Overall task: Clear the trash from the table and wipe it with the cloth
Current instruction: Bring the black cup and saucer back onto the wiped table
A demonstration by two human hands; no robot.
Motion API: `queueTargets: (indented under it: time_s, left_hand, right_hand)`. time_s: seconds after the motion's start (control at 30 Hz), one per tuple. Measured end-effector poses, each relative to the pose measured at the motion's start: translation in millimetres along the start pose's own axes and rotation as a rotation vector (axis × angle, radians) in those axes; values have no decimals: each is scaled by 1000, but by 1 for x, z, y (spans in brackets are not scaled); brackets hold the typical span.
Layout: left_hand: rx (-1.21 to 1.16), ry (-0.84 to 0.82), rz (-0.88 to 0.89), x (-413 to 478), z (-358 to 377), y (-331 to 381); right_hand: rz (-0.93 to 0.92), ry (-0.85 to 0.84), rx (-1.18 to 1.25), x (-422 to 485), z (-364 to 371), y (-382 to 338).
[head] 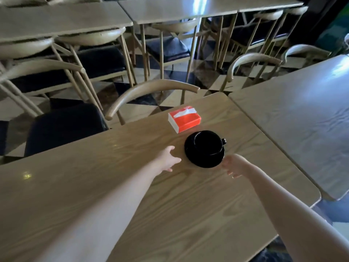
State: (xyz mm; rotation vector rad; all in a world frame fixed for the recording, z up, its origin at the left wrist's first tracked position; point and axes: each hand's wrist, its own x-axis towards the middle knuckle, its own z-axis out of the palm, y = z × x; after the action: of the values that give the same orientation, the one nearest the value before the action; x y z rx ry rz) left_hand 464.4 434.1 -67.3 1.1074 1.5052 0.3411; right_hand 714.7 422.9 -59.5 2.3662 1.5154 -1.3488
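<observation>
here both hands reach out over the wooden counter toward the black cup on its black saucer, the left hand open with fingers spread just left of the saucer and the right hand open and loosely curled at its near right rim, neither gripping anything, probably so as to lift saucer and cup together from two sides. just beyond the cup, toward the far edge, lies a red tissue box with a white tissue poking out. no cloth is in view, so clearing seems to come first.
</observation>
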Motion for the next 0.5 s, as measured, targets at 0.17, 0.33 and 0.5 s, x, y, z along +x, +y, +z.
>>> queueTargets:
  time_s: [0.17,0.33,0.5]
  left_hand:
    - [-52,-6,-40,38,31,13]
    - [-143,9,-40,54,51,22]
    - [-95,130,6,59,62,22]
  right_hand:
    - [-1,104,175,51,-13,8]
    - [-172,105,370,71,-20,2]
    - [-236,115,367,73,-21,-2]
